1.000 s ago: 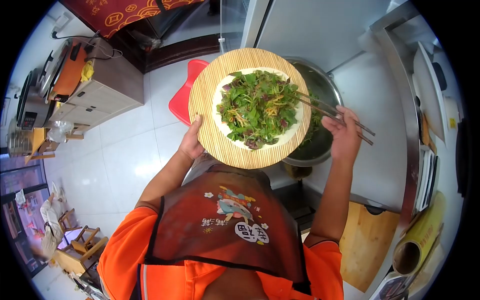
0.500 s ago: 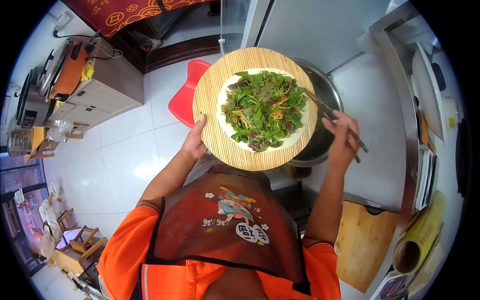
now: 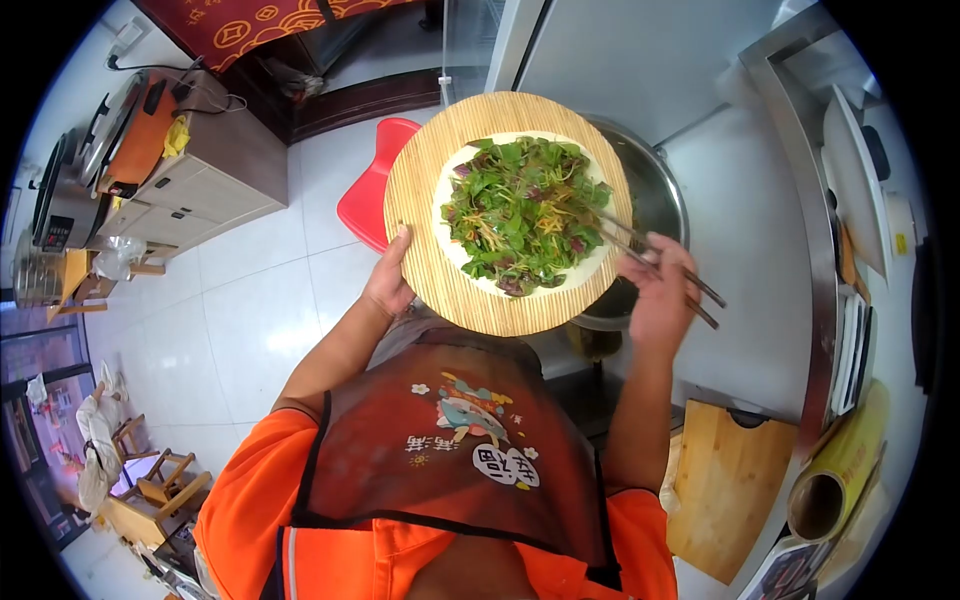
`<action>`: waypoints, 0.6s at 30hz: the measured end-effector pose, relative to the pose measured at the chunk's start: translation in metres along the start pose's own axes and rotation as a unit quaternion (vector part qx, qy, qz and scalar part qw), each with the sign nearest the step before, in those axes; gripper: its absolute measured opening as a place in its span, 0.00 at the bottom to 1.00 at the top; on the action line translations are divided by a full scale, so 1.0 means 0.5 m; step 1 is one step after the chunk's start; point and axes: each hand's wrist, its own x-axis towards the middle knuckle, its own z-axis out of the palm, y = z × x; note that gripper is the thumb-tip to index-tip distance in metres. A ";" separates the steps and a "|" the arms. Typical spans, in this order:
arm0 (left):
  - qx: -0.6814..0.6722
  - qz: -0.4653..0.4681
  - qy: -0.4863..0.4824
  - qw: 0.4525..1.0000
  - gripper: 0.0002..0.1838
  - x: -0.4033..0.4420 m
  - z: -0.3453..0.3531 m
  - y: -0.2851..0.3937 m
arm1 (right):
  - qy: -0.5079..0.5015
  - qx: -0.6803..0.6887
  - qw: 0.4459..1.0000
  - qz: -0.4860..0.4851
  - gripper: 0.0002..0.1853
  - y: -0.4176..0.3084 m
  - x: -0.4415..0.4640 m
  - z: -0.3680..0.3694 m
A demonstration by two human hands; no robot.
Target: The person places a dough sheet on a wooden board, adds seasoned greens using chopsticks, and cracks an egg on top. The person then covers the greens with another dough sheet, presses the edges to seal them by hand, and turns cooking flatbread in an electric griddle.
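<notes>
My left hand [image 3: 392,278] grips the lower left rim of a wide round plate [image 3: 425,180] with a bamboo-slat pattern and a pale centre. A heap of leafy green salad [image 3: 520,215], with purple leaves and thin yellow shreds, covers the middle of the plate. In my right hand [image 3: 662,290] is a pair of chopsticks [image 3: 706,297], held at the plate's right side. Their tips reach into the right part of the greens, where leaves hide the very ends.
Behind the plate's right side stands a large metal basin [image 3: 675,190]. A red stool [image 3: 372,195] is at the left. Along the right are a metal-edged counter [image 3: 800,140], a wooden cutting board [image 3: 728,490] and a yellow roll [image 3: 845,470]. A cabinet [image 3: 225,170] carries cookers.
My right hand has moved left and slightly down. The chopstick tips have gone from the greens' upper right edge further into the heap. My left hand and the plate have barely shifted.
</notes>
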 end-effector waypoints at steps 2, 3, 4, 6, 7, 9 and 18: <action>0.004 0.001 -0.001 1.000 0.31 -0.003 0.006 0.002 | -0.002 -0.033 0.999 0.018 0.13 0.015 0.000 0.007; 0.006 0.003 -0.001 1.000 0.31 -0.006 0.009 0.002 | 0.009 -0.031 0.999 0.012 0.13 0.018 0.004 0.002; 0.003 0.007 0.003 1.000 0.31 -0.008 0.011 0.002 | 0.020 -0.028 0.999 0.007 0.13 0.021 0.010 -0.006; -0.005 0.013 0.008 1.000 0.30 -0.011 0.019 -0.004 | 0.033 -0.022 0.999 0.007 0.13 0.025 0.021 -0.022; -0.008 0.008 0.007 1.000 0.30 -0.012 0.018 -0.006 | 0.035 -0.019 0.999 0.012 0.13 0.025 0.025 -0.029; -0.016 -0.001 0.003 1.000 0.30 -0.010 0.012 -0.003 | 0.034 -0.019 0.999 0.027 0.14 0.024 0.034 -0.040; -0.008 0.006 0.004 1.000 0.30 -0.012 0.009 -0.013 | 0.070 -0.082 0.990 -0.093 0.14 -0.021 0.016 -0.080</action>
